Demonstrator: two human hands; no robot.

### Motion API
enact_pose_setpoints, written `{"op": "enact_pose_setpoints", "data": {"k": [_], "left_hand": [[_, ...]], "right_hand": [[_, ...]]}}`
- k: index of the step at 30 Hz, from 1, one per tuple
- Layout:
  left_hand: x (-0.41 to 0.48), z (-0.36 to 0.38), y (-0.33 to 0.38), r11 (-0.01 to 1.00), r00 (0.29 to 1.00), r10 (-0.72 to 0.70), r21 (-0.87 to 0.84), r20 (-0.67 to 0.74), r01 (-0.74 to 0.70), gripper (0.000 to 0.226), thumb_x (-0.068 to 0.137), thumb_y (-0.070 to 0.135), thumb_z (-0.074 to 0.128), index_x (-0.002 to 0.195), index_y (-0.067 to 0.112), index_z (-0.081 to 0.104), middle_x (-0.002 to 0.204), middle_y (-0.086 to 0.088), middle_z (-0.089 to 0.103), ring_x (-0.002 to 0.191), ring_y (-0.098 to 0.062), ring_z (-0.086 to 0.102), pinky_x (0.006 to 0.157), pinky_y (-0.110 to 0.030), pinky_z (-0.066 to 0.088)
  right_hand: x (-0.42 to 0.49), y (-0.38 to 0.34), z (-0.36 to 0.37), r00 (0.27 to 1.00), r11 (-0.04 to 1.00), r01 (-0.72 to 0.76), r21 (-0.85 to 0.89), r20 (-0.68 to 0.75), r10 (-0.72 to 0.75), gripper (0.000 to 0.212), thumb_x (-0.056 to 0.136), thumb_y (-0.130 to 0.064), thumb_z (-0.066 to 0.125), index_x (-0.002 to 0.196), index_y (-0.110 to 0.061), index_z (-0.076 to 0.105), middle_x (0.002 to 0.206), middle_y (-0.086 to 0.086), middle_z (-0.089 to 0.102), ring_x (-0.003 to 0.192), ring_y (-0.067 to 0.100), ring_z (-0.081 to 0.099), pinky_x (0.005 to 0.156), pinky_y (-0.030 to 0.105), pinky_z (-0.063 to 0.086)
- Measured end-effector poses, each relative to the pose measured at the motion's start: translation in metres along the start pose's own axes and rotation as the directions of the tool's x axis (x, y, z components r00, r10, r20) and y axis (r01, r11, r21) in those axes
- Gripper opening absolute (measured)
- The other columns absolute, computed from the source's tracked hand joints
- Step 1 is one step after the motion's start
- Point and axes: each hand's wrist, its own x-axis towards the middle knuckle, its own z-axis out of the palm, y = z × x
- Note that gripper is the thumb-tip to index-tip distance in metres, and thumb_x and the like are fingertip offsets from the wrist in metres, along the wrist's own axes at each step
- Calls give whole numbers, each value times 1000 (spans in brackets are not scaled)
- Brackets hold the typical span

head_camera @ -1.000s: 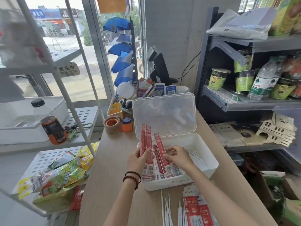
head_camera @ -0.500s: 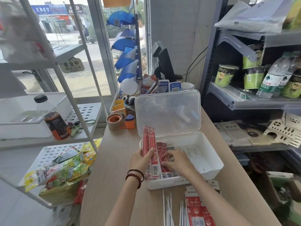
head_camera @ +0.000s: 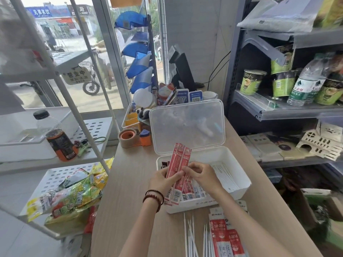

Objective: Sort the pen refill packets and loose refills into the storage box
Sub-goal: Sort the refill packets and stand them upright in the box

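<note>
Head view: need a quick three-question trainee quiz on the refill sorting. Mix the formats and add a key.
1. True or false: the box has its lid shut.
2. What does the left hand grip? A) red packets B) a tape roll C) a bottle
3. Fill in: the loose refills outside the box lie on the ____.
Key: 1 false, the lid stands open; 2 A; 3 table.
</note>
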Motion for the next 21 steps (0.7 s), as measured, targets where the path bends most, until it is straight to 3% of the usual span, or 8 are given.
{"op": "enact_pose_setpoints", "data": {"k": [6, 10, 13, 17, 21], "left_hand": [[4, 4, -4, 994, 997, 2, 107, -74, 6, 20, 86, 47, 61, 78, 29, 67, 67, 9, 70, 59, -9, 63, 61, -28, 53], [3, -1, -1, 992, 995, -66, -112, -78, 57, 18, 93, 29, 56, 82, 18, 65, 64, 6, 69, 59, -9, 65, 70, -33, 55], [1, -2, 4, 986, 997, -45, -164, -66, 34, 20, 94, 23, 54, 78, 14, 63, 57, 5, 67, 53, -8, 63, 63, -29, 55], [1, -2, 3, 982, 993, -51, -187, -106, 31, 19, 96, 21, 51, 85, 7, 56, 63, -1, 60, 42, -3, 58, 45, -17, 49], [3, -4, 1, 985, 993, -51, -171, -107, 32, 20, 96, 24, 50, 90, 6, 54, 63, -1, 59, 41, -3, 58, 43, -16, 47]], "right_hand": [[3, 1, -4, 983, 989, -85, 121, -154, 103, 22, 96, -36, 55, 101, -16, 63, 84, 1, 75, 67, 10, 71, 50, 19, 49], [4, 5, -8, 966, 981, -143, 129, -199, 167, 22, 94, -37, 58, 106, -18, 60, 86, 2, 73, 59, 7, 70, 50, 20, 51], [7, 7, -7, 972, 986, -160, 50, -166, 167, 25, 90, -36, 64, 107, -20, 54, 90, 5, 71, 68, 14, 72, 54, 22, 54], [12, 18, -3, 991, 976, -128, -178, -64, 118, 5, 93, -30, 62, 95, -26, 61, 93, -2, 71, 79, 13, 70, 72, 29, 59], [14, 21, 0, 995, 963, -95, -253, -59, 83, 11, 93, -29, 63, 102, -27, 68, 92, -12, 69, 85, 5, 66, 83, 31, 58]]}}
